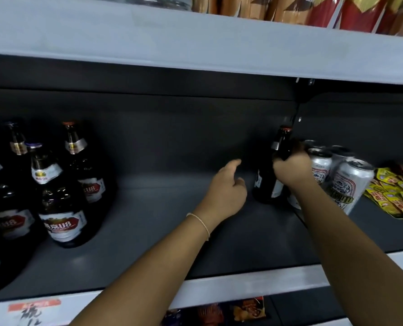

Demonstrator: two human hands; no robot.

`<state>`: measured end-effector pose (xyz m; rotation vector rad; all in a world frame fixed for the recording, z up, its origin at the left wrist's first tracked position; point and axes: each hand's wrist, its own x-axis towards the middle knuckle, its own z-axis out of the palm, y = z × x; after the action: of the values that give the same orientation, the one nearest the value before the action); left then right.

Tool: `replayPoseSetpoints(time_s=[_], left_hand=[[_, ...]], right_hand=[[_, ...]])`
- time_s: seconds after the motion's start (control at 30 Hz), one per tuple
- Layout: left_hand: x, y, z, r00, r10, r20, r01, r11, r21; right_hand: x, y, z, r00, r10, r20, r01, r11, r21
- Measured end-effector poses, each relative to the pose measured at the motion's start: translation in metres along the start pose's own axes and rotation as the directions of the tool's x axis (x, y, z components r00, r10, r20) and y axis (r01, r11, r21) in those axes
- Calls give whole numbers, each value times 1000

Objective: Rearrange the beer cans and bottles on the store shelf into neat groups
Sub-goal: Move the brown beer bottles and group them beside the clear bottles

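A dark beer bottle (269, 177) is gripped around its shoulder by the right hand (291, 167), standing upright on the grey shelf (148, 231) just beside a cluster of silver beer cans (343, 182). The left hand (226, 191) is held loosely open and empty above the bare middle of the shelf. More bottles (61, 208) are grouped at the far left. Yellow packets (393, 196), probably snacks, are seen at the right.

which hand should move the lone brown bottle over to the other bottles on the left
Right. The right hand is already wrapped around the neck of the lone brown bottle beside the cans. The left hand hangs empty, short of it, so it could steady the base at most.
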<state>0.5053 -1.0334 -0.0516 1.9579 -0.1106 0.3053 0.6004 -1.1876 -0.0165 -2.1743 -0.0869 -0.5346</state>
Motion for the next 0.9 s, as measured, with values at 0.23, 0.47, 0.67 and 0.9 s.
replayPoseSetpoints(time_s=[0.23, 0.47, 0.67, 0.9], left_hand=[[-11, -1, -4, 999, -35, 4, 35, 998, 46], [-29, -17, -26, 993, -113, 25, 111, 992, 58], [-56, -41, -73, 990, -141, 27, 140, 990, 37], [-100, -62, -142, 991, -129, 40, 130, 991, -15]], right_hand=[[-5, -8, 2, 993, -118, -4, 117, 989, -91], [-45, -27, 19, 994, -108, -14, 108, 973, 201], [-83, -57, 38, 920, -279, 274, 69, 805, 589], [-132, -111, 67, 748, -495, 441, -15, 652, 758]])
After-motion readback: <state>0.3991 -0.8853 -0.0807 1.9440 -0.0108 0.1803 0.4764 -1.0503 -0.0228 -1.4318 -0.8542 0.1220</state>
